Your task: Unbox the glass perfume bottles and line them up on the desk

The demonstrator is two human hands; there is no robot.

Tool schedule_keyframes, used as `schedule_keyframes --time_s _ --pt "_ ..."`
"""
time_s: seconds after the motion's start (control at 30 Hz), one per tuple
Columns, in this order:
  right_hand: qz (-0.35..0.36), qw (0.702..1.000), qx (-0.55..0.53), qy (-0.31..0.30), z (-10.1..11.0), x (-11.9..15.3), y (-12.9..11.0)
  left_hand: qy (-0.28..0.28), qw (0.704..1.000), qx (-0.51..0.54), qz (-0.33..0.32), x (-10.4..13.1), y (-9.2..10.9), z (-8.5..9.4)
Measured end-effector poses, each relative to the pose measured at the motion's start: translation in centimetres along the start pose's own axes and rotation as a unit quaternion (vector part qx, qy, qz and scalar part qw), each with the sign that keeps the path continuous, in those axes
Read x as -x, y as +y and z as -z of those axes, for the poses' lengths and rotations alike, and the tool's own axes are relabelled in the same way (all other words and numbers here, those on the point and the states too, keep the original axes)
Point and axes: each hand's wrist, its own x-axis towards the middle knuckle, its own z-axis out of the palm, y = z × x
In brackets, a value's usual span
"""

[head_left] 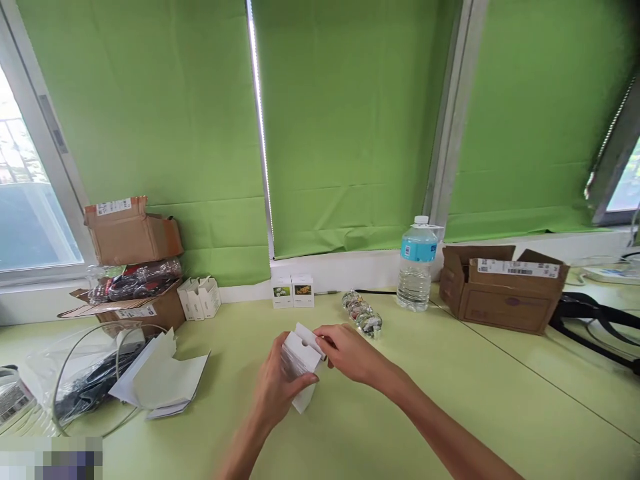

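A small white cardboard box (301,357) is tilted above the table in front of me, with a flap standing up at its top. My left hand (277,387) is wrapped round the box from the left, thumb across its near face. At the upper right of the box, my right hand (345,350) pinches the flap between thumb and fingers. What lies inside the box is hidden. Just beyond the right hand lies a row of clear-wrapped round pieces (361,313). Two white boxes with flower pictures (293,292) stand upright farther back against the wall.
A water bottle (415,267) and an open brown carton (507,293) stand at back right, with black straps (595,320) beside them. At left are stacked cartons (135,237), several white boxes (199,298), folded papers (163,377) and a looped cable (59,383).
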Motion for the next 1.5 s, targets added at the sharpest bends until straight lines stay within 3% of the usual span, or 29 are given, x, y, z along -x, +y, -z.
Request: schedule_keyframes --time_s 0.17,0.47,0.67,0.83,0.93,1.07,1.23,1.5 --pt "-0.016 1.0 0.011 0.019 -1.0 -0.5 1.1 -0.048 0.992 0.11 -0.04 -0.6 0.1 1.4" --pt "-0.026 0.999 0.026 0.005 -2.1 -1.1 3.2 -0.139 0.97 0.198 -0.026 -1.1 0.0 3.4" --pt "-0.014 0.998 0.011 0.059 -1.7 -1.3 3.1 -0.05 0.985 0.159 -0.041 -1.0 0.2 2.9" --pt "0.023 0.992 0.027 0.122 -0.5 -1.1 2.6 -0.009 0.992 0.116 -0.041 -0.7 -0.2 1.7" --pt "0.029 0.998 -0.025 0.054 -0.1 -1.0 2.5 0.005 0.995 0.077 -0.06 -0.6 -0.3 1.6" --pt "0.037 0.992 -0.116 -0.039 -0.2 -0.8 2.4 -0.036 0.996 0.035 -0.071 -0.5 0.0 2.1" --pt "0.042 0.984 -0.13 -0.111 -0.3 -0.3 1.9 -0.089 0.993 0.026 -0.075 -0.5 0.1 2.6" --pt "0.048 0.978 -0.105 -0.176 0.9 0.1 1.4 -0.07 0.994 0.024 -0.075 -0.6 0.3 2.7"
